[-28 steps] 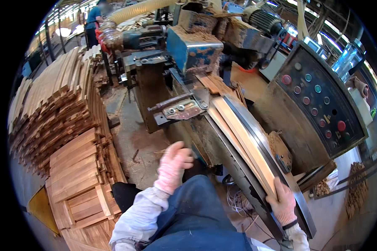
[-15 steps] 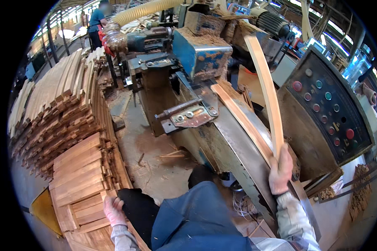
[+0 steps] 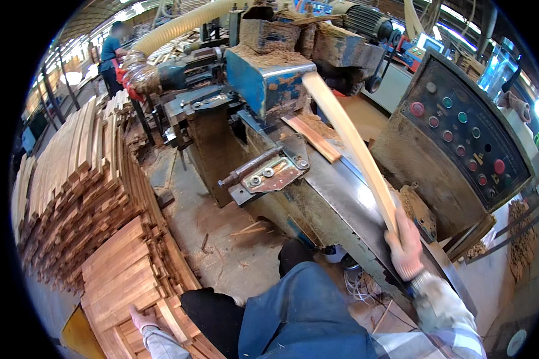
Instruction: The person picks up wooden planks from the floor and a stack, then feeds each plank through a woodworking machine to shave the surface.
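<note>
My right hand (image 3: 405,246) is closed round the near end of a long pale wooden strip (image 3: 354,142). The strip slants up and away over the metal bed of a woodworking machine (image 3: 335,191), its far end beside the blue housing (image 3: 272,81). A second, redder wooden strip (image 3: 313,139) lies flat on the bed near that housing. At lower left, my left hand (image 3: 142,319) rests with fingers outstretched on a low stack of wooden slats (image 3: 123,266), gripping none that I can see.
A taller pile of slats (image 3: 72,173) stands at far left. To the right is a control panel (image 3: 461,131) with coloured buttons. Sawdust covers the machine top, and a ribbed hose (image 3: 182,24) runs behind. Another person (image 3: 109,57) stands at the far left.
The flat strip has slid away from me along the bed. The held strip's far end has swung left and lower. My left hand has shifted left and down across the slats.
</note>
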Demonstrator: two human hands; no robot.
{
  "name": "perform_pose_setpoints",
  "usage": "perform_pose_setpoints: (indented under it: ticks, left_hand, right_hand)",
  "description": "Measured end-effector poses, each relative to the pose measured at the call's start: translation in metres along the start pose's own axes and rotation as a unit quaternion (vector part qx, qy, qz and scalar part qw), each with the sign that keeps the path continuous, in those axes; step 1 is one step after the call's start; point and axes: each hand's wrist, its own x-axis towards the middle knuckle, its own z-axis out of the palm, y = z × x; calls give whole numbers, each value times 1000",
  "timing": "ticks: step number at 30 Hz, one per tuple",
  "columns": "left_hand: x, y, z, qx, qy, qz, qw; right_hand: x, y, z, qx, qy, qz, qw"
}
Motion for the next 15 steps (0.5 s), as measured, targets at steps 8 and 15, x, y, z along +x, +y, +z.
perform_pose_setpoints:
  ticks: [8,15]
  left_hand:
    - [-29,1,7,18,-14,84,996]
    - [-120,-28,-21,-18,-106,128,986]
  right_hand:
    - [-69,8,-94,-92,-121,-14,988]
    - [73,-13,5,-3,-62,-153,986]
